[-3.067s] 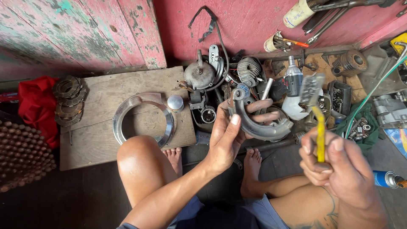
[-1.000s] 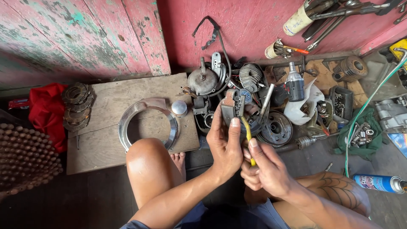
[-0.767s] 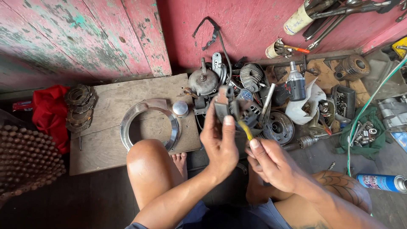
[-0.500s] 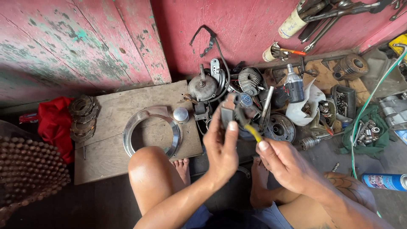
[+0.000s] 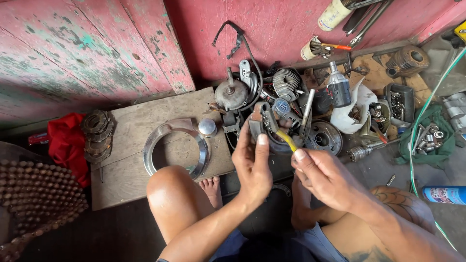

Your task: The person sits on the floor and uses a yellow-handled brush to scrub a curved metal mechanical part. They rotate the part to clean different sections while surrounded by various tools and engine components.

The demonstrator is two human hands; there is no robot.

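Observation:
My left hand (image 5: 252, 167) holds a curved grey metal brake shoe (image 5: 258, 118) upright in front of me, thumb along its near face. My right hand (image 5: 323, 177) grips the yellow handle of a small wire brush (image 5: 287, 141). The brush head lies against the shoe's inner side, partly hidden behind it. Both hands are above my bare knees, over a pile of engine parts on the floor.
A chrome ring (image 5: 175, 148) and a small chrome cap (image 5: 207, 127) lie on a wooden board (image 5: 126, 170). Stacked clutch discs (image 5: 98, 136) and a red cloth (image 5: 65, 143) sit at left. A cordless drill (image 5: 338, 87), a drum hub (image 5: 324, 138), a tray of bolts (image 5: 399, 102) and a spray can (image 5: 444, 194) lie at right.
My right hand brought the brush from out at the right in to the shoe. The left hand turned the shoe from flat to edge-on. The view has shifted slightly.

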